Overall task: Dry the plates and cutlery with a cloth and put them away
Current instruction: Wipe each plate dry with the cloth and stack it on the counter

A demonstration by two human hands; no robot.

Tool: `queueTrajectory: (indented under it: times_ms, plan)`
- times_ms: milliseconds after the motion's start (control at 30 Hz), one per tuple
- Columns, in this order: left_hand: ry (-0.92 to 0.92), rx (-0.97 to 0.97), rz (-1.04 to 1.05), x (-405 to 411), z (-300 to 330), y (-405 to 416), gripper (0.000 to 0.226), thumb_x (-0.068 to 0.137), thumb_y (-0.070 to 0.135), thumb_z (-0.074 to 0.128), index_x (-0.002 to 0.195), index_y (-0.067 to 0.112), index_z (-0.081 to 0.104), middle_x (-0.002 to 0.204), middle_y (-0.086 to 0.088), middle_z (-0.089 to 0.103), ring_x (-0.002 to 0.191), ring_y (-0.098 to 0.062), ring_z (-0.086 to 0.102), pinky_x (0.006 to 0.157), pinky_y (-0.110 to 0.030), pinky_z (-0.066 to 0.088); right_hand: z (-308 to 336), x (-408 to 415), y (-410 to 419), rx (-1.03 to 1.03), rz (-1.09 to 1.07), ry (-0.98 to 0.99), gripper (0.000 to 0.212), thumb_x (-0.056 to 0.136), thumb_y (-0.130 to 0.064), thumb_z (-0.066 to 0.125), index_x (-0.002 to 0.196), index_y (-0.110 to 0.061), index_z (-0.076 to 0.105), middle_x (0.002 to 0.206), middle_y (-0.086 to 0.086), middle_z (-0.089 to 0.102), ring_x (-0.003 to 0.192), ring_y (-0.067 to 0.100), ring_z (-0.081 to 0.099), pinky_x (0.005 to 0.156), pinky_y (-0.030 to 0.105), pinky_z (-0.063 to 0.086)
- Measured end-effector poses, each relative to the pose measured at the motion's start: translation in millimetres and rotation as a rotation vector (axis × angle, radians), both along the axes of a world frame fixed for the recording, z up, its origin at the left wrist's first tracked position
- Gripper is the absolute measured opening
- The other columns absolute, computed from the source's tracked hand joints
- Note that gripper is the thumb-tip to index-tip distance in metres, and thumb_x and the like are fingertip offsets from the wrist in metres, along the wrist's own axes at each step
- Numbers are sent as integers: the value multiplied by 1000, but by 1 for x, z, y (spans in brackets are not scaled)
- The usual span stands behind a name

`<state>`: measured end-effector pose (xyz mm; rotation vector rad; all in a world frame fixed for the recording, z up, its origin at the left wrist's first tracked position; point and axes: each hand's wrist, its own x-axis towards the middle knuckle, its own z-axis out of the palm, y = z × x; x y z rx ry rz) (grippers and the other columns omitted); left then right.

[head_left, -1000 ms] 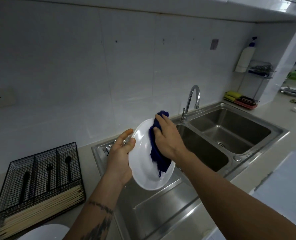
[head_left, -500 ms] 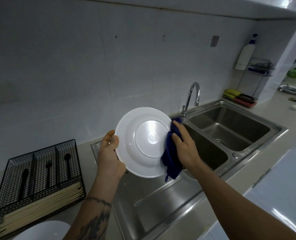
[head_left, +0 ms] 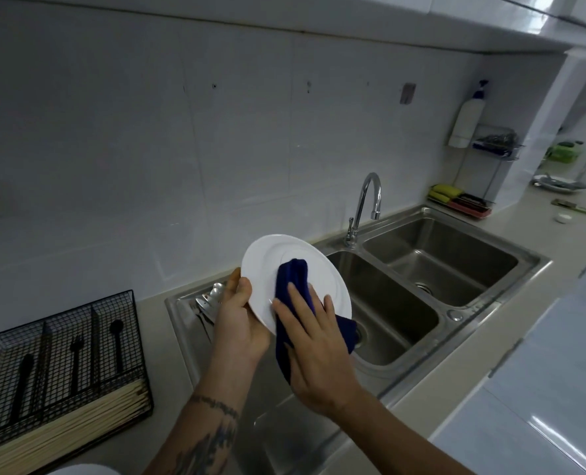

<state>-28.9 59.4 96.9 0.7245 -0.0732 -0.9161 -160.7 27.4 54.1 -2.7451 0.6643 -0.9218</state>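
Plate was held tilted above the sink's left edge, underside toward the camera. Left hand gripped its left rim. Half a second before, the cloth sat at the right rim; now right hand, fingers flat, pressed it over the centre. Underside judged nearly dried. Cutlery remained behind the left hand.

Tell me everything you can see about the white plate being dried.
The white plate is round, plain and glossy, possibly ceramic or melamine, with a raised ring that suggests its underside faces the camera. It is held tilted on edge above the steel sink. The left hand grips its lower left rim, and the right hand presses a dark blue cloth flat against its face.
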Motion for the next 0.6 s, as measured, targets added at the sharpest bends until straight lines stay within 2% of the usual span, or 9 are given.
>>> queueTrajectory:
  times_ms: [200,300,400,500,533,600]
  plan:
    - [-60,16,-59,4,1,8,42,102,20,46,145,21,46,136,-13,60,125,-34,57,106,-55,43,46,23,-28,-51,81,138,56,92,-31,33,147,-23,29,160,0,19,146,26,16,118,54,7]
    - [-98,11,-91,2,2,13,42,102,16,47,144,18,47,136,-15,60,116,-32,60,104,-52,45,64,36,-40,-60,65,118,54,91,-32,33,144,-22,34,156,2,27,144,27,21,117,53,9]
    - [-150,25,-69,4,4,20,37,100,13,50,137,20,52,128,-15,63,101,-30,64,95,-51,50,74,41,-56,58,-16,38,48,96,-29,35,143,-19,37,152,4,36,139,25,30,117,48,19]
    - [-211,52,-37,7,3,26,28,99,11,52,124,21,59,119,-13,64,93,-29,64,87,-47,54,76,41,-65,326,-129,-97,45,101,-23,38,144,-13,38,150,7,39,137,25,34,116,39,25]
    - [-225,63,-31,6,3,28,26,100,10,51,121,21,59,116,-12,65,91,-29,64,86,-47,54,74,41,-63,357,-157,-111,45,101,-22,39,145,-12,37,150,7,38,138,25,34,115,37,24]
    - [-231,73,-27,6,5,29,25,100,9,50,120,21,59,114,-12,65,89,-29,64,85,-47,53,71,43,-52,256,-150,-91,46,99,-22,40,145,-14,37,152,7,35,139,26,30,116,38,20]
